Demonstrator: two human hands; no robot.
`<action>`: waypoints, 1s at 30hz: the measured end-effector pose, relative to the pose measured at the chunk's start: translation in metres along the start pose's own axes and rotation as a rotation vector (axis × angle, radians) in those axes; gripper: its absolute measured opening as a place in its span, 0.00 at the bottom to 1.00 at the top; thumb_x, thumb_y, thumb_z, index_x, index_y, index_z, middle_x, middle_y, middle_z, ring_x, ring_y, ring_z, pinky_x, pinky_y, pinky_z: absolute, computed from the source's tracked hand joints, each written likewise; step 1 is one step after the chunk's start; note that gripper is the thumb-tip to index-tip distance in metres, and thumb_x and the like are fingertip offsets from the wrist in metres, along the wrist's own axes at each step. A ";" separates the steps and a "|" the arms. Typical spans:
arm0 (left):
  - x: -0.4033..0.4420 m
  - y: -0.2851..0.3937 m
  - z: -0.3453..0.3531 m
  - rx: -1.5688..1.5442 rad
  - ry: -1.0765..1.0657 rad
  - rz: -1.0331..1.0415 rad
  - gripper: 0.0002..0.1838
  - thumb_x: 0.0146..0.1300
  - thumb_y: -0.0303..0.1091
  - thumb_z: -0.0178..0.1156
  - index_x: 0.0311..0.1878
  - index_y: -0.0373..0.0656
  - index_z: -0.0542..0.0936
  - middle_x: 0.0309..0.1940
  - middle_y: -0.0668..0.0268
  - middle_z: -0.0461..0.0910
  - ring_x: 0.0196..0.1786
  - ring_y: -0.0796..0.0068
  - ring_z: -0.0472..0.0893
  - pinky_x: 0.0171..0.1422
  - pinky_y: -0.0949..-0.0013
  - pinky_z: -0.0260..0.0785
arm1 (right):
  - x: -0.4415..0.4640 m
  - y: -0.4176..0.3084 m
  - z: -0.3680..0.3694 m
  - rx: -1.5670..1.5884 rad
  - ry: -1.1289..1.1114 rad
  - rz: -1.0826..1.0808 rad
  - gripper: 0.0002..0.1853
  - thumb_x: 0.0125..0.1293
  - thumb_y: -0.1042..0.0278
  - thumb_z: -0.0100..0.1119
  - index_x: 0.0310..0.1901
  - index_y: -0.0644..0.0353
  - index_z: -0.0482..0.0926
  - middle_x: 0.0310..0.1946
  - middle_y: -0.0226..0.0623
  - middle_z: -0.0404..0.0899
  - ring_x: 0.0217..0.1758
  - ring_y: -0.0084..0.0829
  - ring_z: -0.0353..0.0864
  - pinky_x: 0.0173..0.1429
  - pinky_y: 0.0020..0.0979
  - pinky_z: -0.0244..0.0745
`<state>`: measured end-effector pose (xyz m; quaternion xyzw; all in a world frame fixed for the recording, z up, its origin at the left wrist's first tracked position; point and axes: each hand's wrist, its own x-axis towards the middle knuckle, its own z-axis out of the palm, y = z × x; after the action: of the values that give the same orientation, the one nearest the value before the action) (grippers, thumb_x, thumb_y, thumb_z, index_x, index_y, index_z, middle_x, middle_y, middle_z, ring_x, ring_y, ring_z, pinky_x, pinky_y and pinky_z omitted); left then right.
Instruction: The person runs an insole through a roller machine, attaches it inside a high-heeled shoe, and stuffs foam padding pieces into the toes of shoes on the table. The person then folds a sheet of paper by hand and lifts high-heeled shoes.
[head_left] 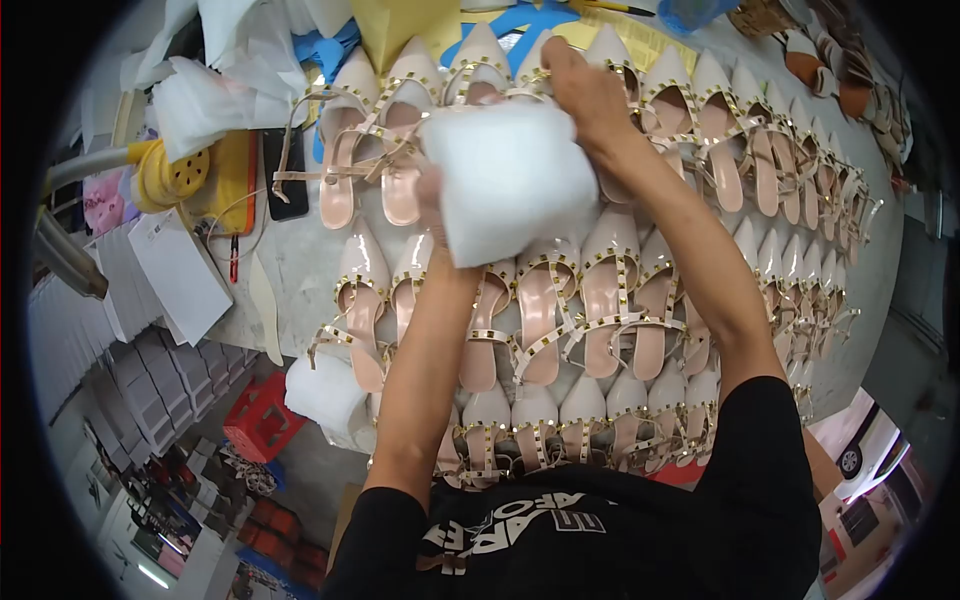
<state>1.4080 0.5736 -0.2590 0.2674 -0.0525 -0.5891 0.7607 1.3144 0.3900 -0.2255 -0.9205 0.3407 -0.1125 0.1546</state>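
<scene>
My left hand [432, 205] is at the left edge of a thick white foam stack [515, 175], its fingers closed on that edge. The stack is slightly blurred and hides part of the shoes behind it. Above the stack's right corner, my right hand [590, 95] reaches over the back row, fingers bent down near the pointed toe of a shoe; what they hold, if anything, is hidden. Rows of beige pointed shoes with gold studs and straps [540, 315] lie around and under both arms.
Crumpled white sheets [215, 95] lie at the back left, near a yellow round fixture [172, 175] and a dark phone [287, 172]. A second white foam stack [328, 400] sits at the near left edge. A red plastic stool [262, 415] stands below.
</scene>
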 end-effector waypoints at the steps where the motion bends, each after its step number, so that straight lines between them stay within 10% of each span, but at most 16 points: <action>1: -0.002 0.006 0.012 -0.197 -0.071 -0.093 0.45 0.55 0.51 0.66 0.72 0.41 0.62 0.66 0.53 0.70 0.65 0.52 0.74 0.69 0.50 0.71 | 0.007 0.000 0.005 0.006 -0.002 -0.011 0.20 0.58 0.74 0.60 0.54 0.55 0.75 0.48 0.48 0.79 0.50 0.45 0.82 0.49 0.43 0.77; 4: -0.005 0.009 0.034 -0.005 -0.054 -0.111 0.51 0.44 0.51 0.74 0.71 0.46 0.62 0.67 0.54 0.68 0.69 0.49 0.71 0.71 0.44 0.70 | 0.022 0.023 0.023 -0.350 0.276 -0.311 0.20 0.60 0.68 0.61 0.55 0.55 0.74 0.47 0.44 0.78 0.48 0.50 0.84 0.45 0.45 0.81; 9: -0.007 0.016 0.052 -0.058 -0.168 -0.232 0.54 0.45 0.44 0.72 0.75 0.44 0.57 0.64 0.53 0.70 0.66 0.53 0.75 0.71 0.52 0.71 | 0.039 0.007 0.021 -0.314 0.007 -0.095 0.18 0.59 0.72 0.62 0.51 0.61 0.77 0.49 0.56 0.76 0.49 0.52 0.84 0.47 0.45 0.83; 12: -0.031 0.030 0.065 0.212 -0.231 -0.118 0.58 0.43 0.44 0.74 0.77 0.44 0.54 0.64 0.54 0.71 0.66 0.55 0.75 0.71 0.54 0.71 | 0.010 0.020 -0.004 -0.090 0.014 -0.177 0.33 0.63 0.73 0.62 0.71 0.55 0.66 0.56 0.54 0.74 0.57 0.52 0.79 0.60 0.45 0.77; 14: -0.064 0.046 0.105 0.486 -0.063 -0.068 0.60 0.44 0.45 0.77 0.77 0.39 0.53 0.64 0.55 0.72 0.65 0.58 0.75 0.68 0.56 0.71 | -0.037 -0.002 -0.083 0.116 0.300 -0.238 0.38 0.63 0.70 0.64 0.75 0.57 0.61 0.54 0.54 0.74 0.59 0.51 0.76 0.62 0.43 0.75; 18: -0.077 0.013 0.140 0.952 0.300 0.172 0.53 0.56 0.53 0.74 0.76 0.38 0.57 0.63 0.55 0.70 0.64 0.61 0.75 0.67 0.56 0.69 | -0.159 -0.082 -0.137 0.409 -0.122 0.039 0.41 0.67 0.62 0.64 0.76 0.69 0.56 0.55 0.52 0.68 0.57 0.51 0.74 0.60 0.43 0.73; 21: -0.072 0.009 0.150 0.147 0.112 -0.069 0.49 0.59 0.55 0.73 0.75 0.38 0.60 0.63 0.55 0.67 0.64 0.60 0.73 0.70 0.56 0.65 | -0.183 -0.069 -0.155 0.462 -0.077 0.177 0.41 0.69 0.61 0.63 0.76 0.70 0.54 0.58 0.55 0.65 0.56 0.54 0.74 0.61 0.44 0.72; 23: -0.073 0.004 0.156 0.334 0.141 -0.052 0.53 0.53 0.52 0.78 0.74 0.37 0.61 0.63 0.53 0.65 0.65 0.59 0.71 0.73 0.57 0.62 | -0.197 -0.053 -0.162 0.457 -0.025 0.110 0.37 0.70 0.64 0.60 0.74 0.72 0.56 0.58 0.61 0.67 0.58 0.56 0.74 0.60 0.46 0.73; 25: -0.070 -0.002 0.168 1.543 -0.033 0.158 0.56 0.48 0.51 0.81 0.74 0.37 0.60 0.62 0.52 0.66 0.67 0.60 0.69 0.72 0.55 0.63 | -0.206 -0.039 -0.168 0.121 -0.035 -0.177 0.31 0.69 0.70 0.58 0.70 0.75 0.62 0.48 0.60 0.74 0.51 0.55 0.80 0.53 0.44 0.78; 27: -0.049 -0.015 0.159 1.558 -0.013 0.123 0.55 0.47 0.47 0.80 0.73 0.38 0.60 0.62 0.50 0.66 0.64 0.60 0.72 0.67 0.55 0.69 | -0.203 -0.021 -0.166 0.173 -0.007 -0.090 0.26 0.68 0.73 0.55 0.66 0.74 0.66 0.43 0.57 0.76 0.46 0.55 0.81 0.49 0.45 0.79; 30: -0.015 -0.024 0.148 0.620 -0.054 -0.154 0.44 0.53 0.35 0.73 0.71 0.39 0.62 0.56 0.54 0.72 0.57 0.61 0.77 0.59 0.59 0.77 | -0.156 0.034 -0.180 -0.062 0.283 0.141 0.17 0.66 0.79 0.51 0.57 0.64 0.74 0.34 0.50 0.79 0.32 0.55 0.81 0.37 0.47 0.77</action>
<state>1.3241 0.5324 -0.1411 0.4741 -0.2291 -0.6079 0.5944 1.1224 0.4318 -0.0872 -0.8736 0.4263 -0.2193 0.0841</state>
